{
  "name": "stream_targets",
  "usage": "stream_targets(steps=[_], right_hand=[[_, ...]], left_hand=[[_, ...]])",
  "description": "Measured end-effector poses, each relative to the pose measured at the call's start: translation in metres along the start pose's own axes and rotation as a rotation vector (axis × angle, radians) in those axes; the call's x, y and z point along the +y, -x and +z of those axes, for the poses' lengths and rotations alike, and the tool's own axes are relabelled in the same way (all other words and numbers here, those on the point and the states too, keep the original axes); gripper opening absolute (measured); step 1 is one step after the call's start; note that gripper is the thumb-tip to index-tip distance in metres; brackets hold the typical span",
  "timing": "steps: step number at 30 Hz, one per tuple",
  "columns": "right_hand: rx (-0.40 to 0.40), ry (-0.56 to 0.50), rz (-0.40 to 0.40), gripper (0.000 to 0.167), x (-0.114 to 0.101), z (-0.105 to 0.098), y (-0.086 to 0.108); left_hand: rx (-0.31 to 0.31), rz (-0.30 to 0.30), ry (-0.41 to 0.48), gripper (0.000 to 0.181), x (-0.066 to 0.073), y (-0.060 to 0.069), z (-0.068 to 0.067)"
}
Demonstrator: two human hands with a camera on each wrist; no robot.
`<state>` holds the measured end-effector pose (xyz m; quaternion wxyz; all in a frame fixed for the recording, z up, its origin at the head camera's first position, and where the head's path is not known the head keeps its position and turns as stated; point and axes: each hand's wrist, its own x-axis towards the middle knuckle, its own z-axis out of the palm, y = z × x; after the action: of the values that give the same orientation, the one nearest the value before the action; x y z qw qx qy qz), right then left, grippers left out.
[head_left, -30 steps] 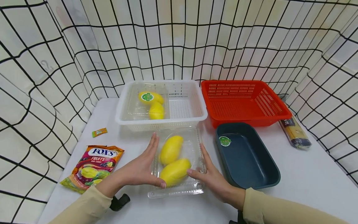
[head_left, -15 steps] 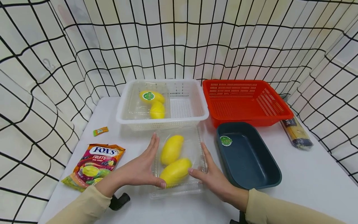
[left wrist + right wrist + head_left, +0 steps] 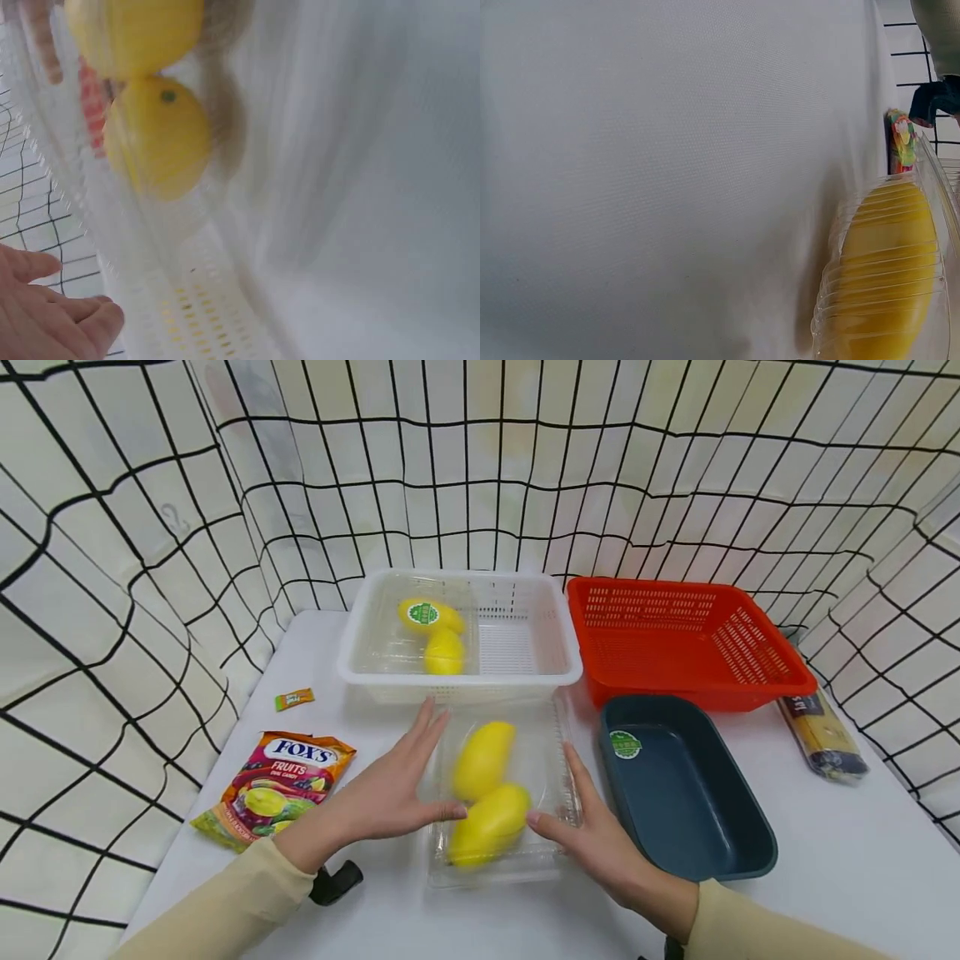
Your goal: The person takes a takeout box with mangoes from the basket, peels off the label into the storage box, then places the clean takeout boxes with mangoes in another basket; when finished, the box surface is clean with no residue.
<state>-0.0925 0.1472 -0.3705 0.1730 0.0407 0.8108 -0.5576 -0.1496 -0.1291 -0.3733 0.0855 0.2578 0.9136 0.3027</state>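
Note:
A clear plastic clamshell box (image 3: 540,727) with two yellow mangoes (image 3: 487,822) inside lies between the two hands. Along its left side is the left hand (image 3: 397,793), fingers fairly straight and thumb over the box; in the left wrist view the fingertips (image 3: 101,326) look apart from the plastic. At the right side, the right hand (image 3: 600,839) has its fingers along the edge and its thumb on the lid. The right wrist view shows the ribbed box wall over one mango (image 3: 889,277), but not the hand. Any gap under the box is unclear.
Behind stands a white basket (image 3: 461,680) holding another clamshell with mangoes (image 3: 444,652). A red basket (image 3: 697,700) and dark blue tray (image 3: 686,793) stand right, beside a noodle-like packet (image 3: 825,735). Left lie a FOX'S candy bag (image 3: 277,789) and small wrapped candy (image 3: 294,698). Black mesh surrounds the table.
The head view has shifted, so everything appears farther right. The left hand has risen slightly along the box, its thumb moving up from the front mango. The box has turned slightly.

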Motion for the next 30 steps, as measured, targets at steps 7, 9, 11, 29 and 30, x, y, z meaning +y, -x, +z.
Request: stream_targets(steps=[7,9,11,29,30], right_hand=[[-0.001,0.011,0.011,0.102,0.002,-0.008,0.001],[-0.004,0.005,0.015,0.103,0.002,-0.008,0.0],[-0.005,0.001,0.022,0.103,0.003,-0.008,0.0],[0.006,0.001,0.044,0.102,0.003,-0.013,0.002],[0.009,0.005,0.045,0.101,0.003,-0.014,0.003]], left_hand=[[0.204,0.1,-0.165,0.097,-0.002,-0.022,-0.037],[0.229,0.075,-0.232,0.1,-0.012,-0.03,-0.049],[0.237,0.023,-0.296,0.102,-0.024,-0.039,-0.062],[0.008,-0.346,-0.357,0.121,-0.095,-0.077,-0.097],[0.005,-0.343,-0.358,0.122,-0.095,-0.077,-0.097]])
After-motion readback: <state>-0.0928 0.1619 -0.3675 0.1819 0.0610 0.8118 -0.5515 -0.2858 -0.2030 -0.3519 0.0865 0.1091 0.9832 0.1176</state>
